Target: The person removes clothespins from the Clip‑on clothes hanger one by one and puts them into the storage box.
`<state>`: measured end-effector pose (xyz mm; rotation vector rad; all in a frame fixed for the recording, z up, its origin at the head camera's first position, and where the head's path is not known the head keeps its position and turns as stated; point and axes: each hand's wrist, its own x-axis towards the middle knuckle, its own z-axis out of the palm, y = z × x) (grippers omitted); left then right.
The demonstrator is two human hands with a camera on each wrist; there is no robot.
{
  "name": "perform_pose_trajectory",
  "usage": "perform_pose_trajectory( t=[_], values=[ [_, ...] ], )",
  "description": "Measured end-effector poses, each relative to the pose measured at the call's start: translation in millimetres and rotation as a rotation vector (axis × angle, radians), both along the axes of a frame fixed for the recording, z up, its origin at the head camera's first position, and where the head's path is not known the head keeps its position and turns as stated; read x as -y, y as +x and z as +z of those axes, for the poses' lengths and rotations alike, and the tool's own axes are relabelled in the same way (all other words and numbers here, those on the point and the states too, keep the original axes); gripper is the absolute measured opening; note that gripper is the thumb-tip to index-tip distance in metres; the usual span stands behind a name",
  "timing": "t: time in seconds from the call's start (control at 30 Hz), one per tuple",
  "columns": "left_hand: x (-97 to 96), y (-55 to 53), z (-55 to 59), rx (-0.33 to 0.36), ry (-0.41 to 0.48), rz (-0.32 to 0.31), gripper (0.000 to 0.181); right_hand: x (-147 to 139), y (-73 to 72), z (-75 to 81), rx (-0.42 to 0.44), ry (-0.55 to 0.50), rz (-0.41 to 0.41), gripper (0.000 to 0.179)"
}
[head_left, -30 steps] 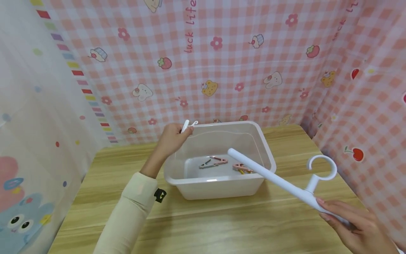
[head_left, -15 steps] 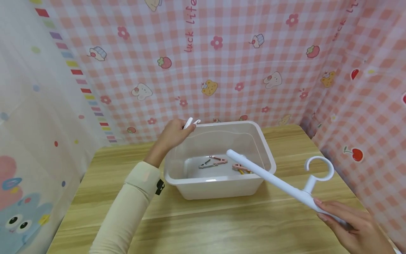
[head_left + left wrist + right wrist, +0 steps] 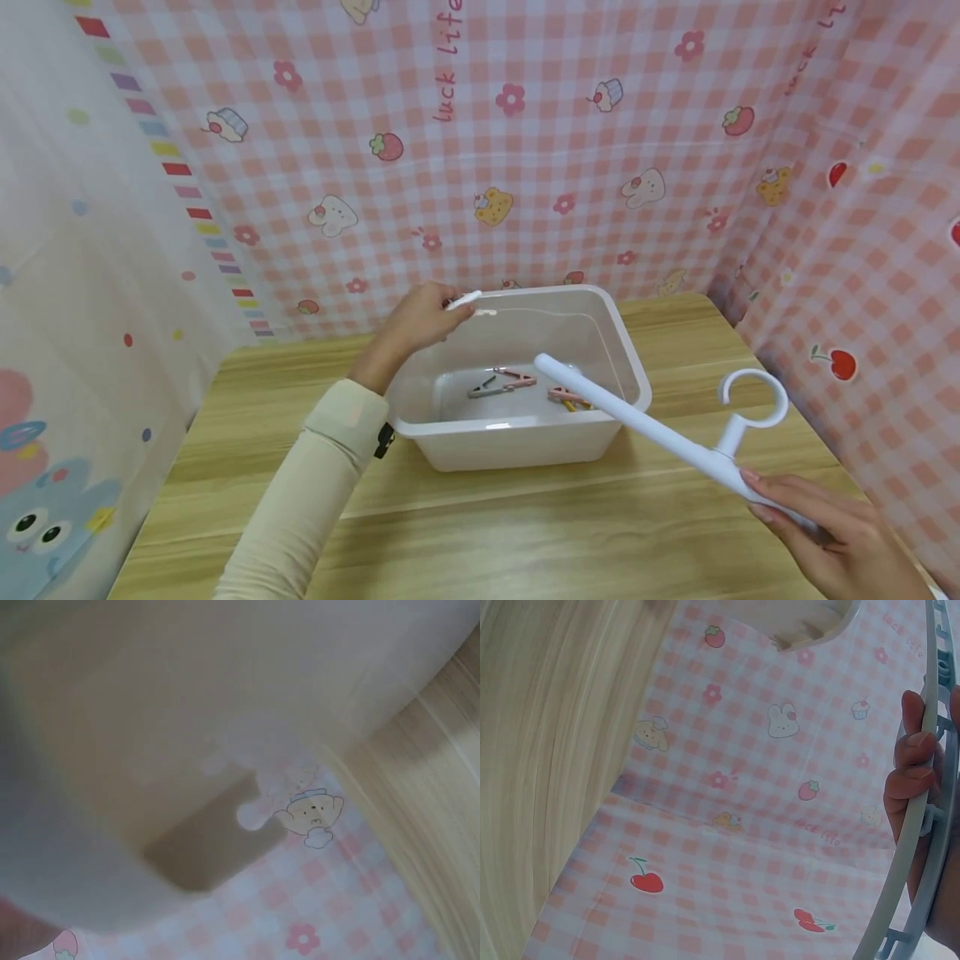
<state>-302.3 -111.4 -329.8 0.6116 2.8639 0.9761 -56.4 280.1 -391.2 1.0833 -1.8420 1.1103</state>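
My right hand [image 3: 843, 529] grips one arm of a white plastic clothes hanger [image 3: 637, 417], its round hook pointing up and the other arm reaching over the tub's right front rim. In the right wrist view, fingers [image 3: 915, 750] curl round the hanger [image 3: 924, 847], seen edge-on. At the back left rim of the whitish plastic tub [image 3: 517, 446], my left hand [image 3: 420, 321] pinches a small white plastic piece [image 3: 465, 300]; a thin hooked end shows beside it. Its exact kind is unclear. Inside the tub lie clothespins [image 3: 517, 382] in pink, grey and yellow.
The tub stands on a wood-grain table [image 3: 465, 525]. Pink checked cloth [image 3: 562, 167] hangs behind and to the right, and a pale patterned curtain [image 3: 60, 317] on the left. A blurred tub wall [image 3: 187, 697] fills much of the left wrist view.
My left hand has shifted slightly right along the tub's rim, and the small white piece has turned from steep to nearly level. The right hand and hanger have barely moved.
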Motion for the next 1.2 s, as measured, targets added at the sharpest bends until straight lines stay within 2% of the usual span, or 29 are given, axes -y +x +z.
perform_pose_trajectory(
  t=[0.13,0.23,0.47,0.7,0.8,1.07,1.2],
  values=[
    [-2.5,-0.3,-1.2,-0.017,-0.033,0.002,0.038,0.0,-0.2,-1.3,0.001,0.0,-0.005,0.036],
    [-2.3,0.3,-1.9,-0.042,-0.06,0.028,0.048,-0.6,-0.9,-3.6,0.007,0.001,-0.012,0.037],
    [5.7,3.0,-4.4,-0.181,-0.219,0.07,0.059,-0.1,-3.9,-6.8,0.016,-0.01,-0.002,0.038],
    [17.6,7.7,-6.7,-0.29,-0.281,0.108,0.064,3.0,-5.5,-5.5,0.008,-0.032,0.037,0.036],
    [36.8,14.0,-8.0,-0.299,-0.271,0.146,0.064,6.7,-7.8,-4.5,0.02,-0.033,0.055,0.036],
    [103.6,28.4,-13.3,-0.305,-0.265,0.303,0.065,18.2,-15.9,-5.6,0.061,-0.034,0.138,0.034],
    [132.8,35.8,-18.8,-0.301,-0.316,0.395,0.07,22.3,-20.0,-8.7,0.084,-0.003,0.111,0.037]
  ],
)
